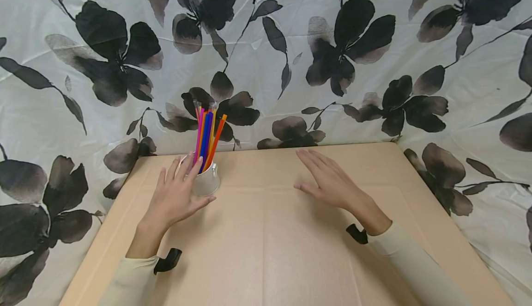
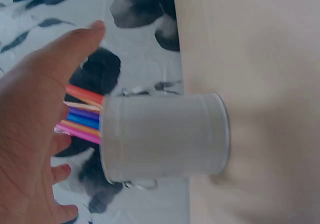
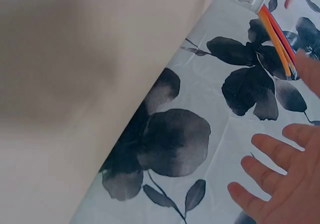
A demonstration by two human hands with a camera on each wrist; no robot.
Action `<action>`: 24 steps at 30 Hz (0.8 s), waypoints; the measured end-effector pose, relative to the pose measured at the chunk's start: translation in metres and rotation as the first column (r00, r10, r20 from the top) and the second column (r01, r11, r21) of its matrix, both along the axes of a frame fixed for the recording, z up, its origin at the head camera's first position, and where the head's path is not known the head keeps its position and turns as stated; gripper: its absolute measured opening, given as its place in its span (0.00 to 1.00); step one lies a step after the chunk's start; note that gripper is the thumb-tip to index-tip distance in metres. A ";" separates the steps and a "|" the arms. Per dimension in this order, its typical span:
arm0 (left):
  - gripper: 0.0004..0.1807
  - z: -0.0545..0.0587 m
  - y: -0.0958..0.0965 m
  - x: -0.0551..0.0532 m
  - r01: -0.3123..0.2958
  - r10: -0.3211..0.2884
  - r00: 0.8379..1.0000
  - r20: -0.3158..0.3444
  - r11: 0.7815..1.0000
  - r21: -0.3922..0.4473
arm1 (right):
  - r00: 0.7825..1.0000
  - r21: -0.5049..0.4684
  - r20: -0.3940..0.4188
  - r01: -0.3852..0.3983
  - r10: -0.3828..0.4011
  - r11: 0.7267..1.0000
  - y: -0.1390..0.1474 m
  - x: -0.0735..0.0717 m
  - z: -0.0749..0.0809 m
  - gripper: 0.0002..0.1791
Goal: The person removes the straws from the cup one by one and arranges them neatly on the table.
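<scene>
I see a light brown desk point(image 1: 266, 246). Behind it and at both sides is a white cloth point(image 1: 245, 61) with big dark flowers point(image 1: 105, 35) and leaves point(image 1: 275, 34).

Creased white cloth backdrop point(image 1: 287, 107), dark floral print point(image 1: 353, 19); pale tan tabletop point(image 1: 266, 232) before it, faintly lined.

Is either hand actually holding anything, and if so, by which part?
Nothing is held: the left hand is open by the cup, the right hand empty.

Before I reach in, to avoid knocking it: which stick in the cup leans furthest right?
The rightmost orange stick, its top standing clear in the head view; the others are more upright.
</scene>
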State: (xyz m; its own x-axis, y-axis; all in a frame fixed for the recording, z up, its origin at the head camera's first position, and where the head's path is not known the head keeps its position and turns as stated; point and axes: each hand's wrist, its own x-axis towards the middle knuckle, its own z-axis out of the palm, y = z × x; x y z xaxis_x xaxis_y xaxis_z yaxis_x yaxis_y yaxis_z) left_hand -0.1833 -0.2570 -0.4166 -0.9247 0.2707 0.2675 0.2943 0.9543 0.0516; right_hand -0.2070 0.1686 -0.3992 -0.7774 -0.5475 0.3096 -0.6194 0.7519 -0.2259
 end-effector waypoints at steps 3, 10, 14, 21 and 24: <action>0.60 -0.004 -0.006 -0.005 -0.008 0.008 1.000 0.005 1.000 0.025 | 0.999 -0.066 0.038 0.001 0.001 0.998 -0.005 -0.006 0.001 0.44; 0.59 -0.015 -0.019 -0.022 -0.018 0.017 1.000 0.010 0.982 0.189 | 0.996 -0.172 0.088 0.013 0.002 0.985 -0.016 -0.016 0.004 0.39; 0.59 -0.020 -0.024 -0.031 -0.079 0.060 0.996 0.070 0.950 0.301 | 0.994 -0.226 0.105 0.004 0.020 0.974 -0.024 -0.020 0.003 0.37; 0.63 -0.027 -0.030 -0.043 -0.187 0.087 0.972 0.220 0.852 0.489 | 0.992 -0.326 0.105 -0.032 0.069 0.945 -0.039 -0.029 0.003 0.29; 0.63 -0.028 -0.032 -0.048 -0.206 0.063 0.962 0.264 0.803 0.559 | 0.990 -0.362 0.100 -0.052 0.095 0.931 -0.045 -0.032 0.004 0.27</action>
State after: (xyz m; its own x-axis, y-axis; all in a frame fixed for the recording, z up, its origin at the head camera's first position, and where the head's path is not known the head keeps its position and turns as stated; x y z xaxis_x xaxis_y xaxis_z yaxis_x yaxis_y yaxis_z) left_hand -0.2317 -0.2885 -0.4450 -0.9931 0.0003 0.1171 0.0771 0.7543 0.6520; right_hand -0.2392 0.1238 -0.3948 -0.7809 -0.4739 0.4070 -0.6240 0.5614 -0.5436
